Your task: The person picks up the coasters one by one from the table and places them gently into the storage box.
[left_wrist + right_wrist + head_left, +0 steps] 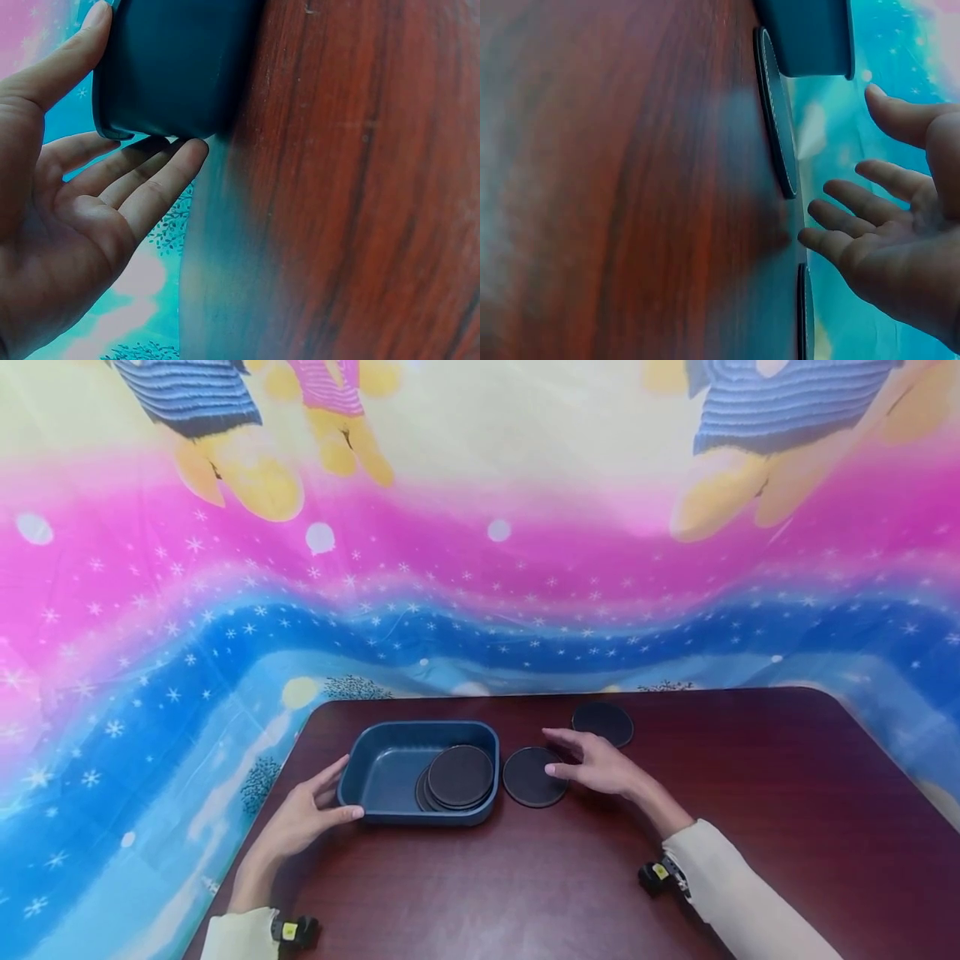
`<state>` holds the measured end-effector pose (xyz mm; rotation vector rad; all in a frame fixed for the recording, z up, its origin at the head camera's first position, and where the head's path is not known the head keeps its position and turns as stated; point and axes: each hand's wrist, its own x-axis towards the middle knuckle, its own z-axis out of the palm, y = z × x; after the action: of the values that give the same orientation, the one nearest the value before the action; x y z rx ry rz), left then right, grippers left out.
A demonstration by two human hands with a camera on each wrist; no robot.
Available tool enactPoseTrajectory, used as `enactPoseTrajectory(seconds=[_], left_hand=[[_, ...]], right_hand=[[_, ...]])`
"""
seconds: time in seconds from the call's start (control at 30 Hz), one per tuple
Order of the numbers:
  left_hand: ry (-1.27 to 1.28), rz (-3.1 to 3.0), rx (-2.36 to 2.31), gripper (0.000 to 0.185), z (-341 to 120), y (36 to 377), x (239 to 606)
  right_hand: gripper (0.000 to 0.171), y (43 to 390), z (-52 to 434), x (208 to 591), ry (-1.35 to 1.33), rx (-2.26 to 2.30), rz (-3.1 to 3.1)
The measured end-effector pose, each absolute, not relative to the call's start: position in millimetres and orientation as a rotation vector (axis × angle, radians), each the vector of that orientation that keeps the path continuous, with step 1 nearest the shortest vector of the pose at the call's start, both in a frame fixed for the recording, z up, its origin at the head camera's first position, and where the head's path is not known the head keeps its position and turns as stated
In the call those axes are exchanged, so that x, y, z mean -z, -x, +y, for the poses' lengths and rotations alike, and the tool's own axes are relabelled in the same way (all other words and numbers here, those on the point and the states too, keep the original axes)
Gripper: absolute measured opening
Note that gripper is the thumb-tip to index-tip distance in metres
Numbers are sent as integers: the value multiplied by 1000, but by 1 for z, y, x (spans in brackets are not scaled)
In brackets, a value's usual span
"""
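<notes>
Dark red-brown table (750, 827) stands before a bright patterned cloth. Left hand (300, 814) steadies the blue tray (390, 739), thumb and straight fingers on its near-left wall. Right hand (600, 764) hovers with relaxed, spread fingers, empty, over the near disc (528, 777), just right of the tray. Lower fingertips onto the disc edge, pinch, then lift clear of the rim. Far disc (602, 723) lies beyond.

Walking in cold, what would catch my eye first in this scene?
Probably the loud pink-and-blue cartoon cloth hung behind the dark wooden table. Next, the blue tray near the table's far left, with dark round discs stacked inside and the left hand touching its end. The right hand hovers open over a loose disc beside the tray; another disc lies farther back.
</notes>
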<state>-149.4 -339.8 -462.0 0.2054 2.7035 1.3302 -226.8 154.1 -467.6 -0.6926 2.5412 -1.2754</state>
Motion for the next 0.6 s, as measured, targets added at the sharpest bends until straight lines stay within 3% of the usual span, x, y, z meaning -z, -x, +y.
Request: enactPoseTrajectory(seconds=[0.6], left_hand=[[-193,2706,-1344,94,-342,149,465]], right_hand=[[74,238,142,472,732,1062,2656]])
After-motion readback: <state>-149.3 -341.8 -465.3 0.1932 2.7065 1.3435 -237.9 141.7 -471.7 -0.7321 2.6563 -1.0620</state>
